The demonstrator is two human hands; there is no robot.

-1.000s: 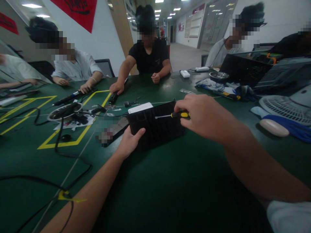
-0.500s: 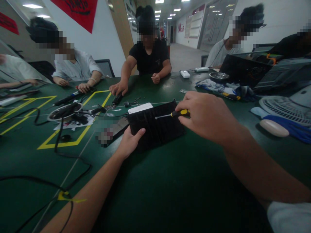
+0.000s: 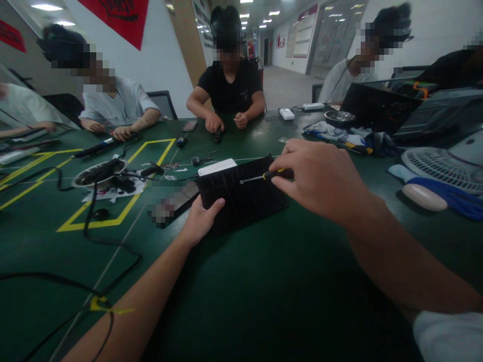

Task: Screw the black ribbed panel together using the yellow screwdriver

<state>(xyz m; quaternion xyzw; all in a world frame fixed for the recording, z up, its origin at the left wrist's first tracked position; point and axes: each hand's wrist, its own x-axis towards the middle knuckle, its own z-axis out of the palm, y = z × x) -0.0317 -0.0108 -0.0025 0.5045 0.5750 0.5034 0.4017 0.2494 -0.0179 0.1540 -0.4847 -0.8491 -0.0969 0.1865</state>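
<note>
My left hand point(image 3: 204, 219) grips the lower left edge of a black flat panel point(image 3: 251, 201), its thumb on the near face. The panel is tilted up toward me, and ribs or slots show faintly on it. Closed around the black-and-yellow handle of a screwdriver point(image 3: 268, 175) is my right hand point(image 3: 320, 181). The shaft points left, and its tip meets the panel face or lies just in front of it; I cannot tell which. Behind the panel's top edge lies a white flat object point(image 3: 218, 167). Left of my left hand rests a dark-edged flat device point(image 3: 184, 198), partly blurred out.
Black cables point(image 3: 113, 244) cross the green table point(image 3: 264, 301) at left, near a bowl point(image 3: 81, 179) of dark parts. At right are a white fan point(image 3: 445, 168), a pale mouse-shaped object point(image 3: 424, 197), blue gloves point(image 3: 462, 201) and a metal bowl point(image 3: 339, 118). Several co-workers sit around.
The screwdriver handle has turned, showing less yellow; its tip stays about in place. Across the table, a co-worker's hand has drawn back with a small dark object. My left hand holds still.
</note>
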